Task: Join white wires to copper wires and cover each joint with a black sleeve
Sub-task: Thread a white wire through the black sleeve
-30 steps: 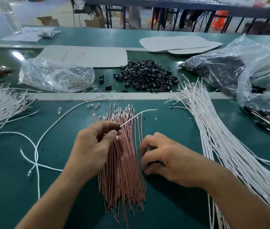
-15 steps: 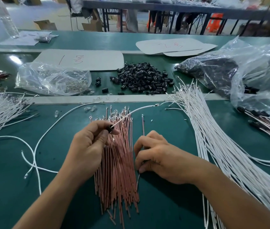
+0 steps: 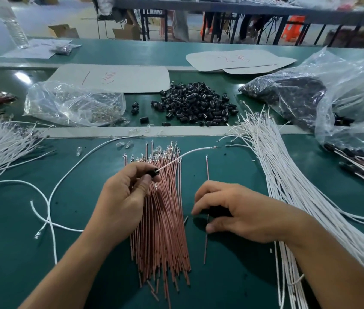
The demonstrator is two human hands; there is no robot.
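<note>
Where copper wires [image 3: 161, 230] lie, black sleeves [image 3: 194, 105] beyond.

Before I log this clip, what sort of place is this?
Likely a factory wire-assembly line: long green tables, loose white wires in bulk, a bundle of copper wires, and a heap of black sleeves.

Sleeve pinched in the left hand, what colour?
Black. The sleeve has a white wire running out of it; the head view shows it.
</note>
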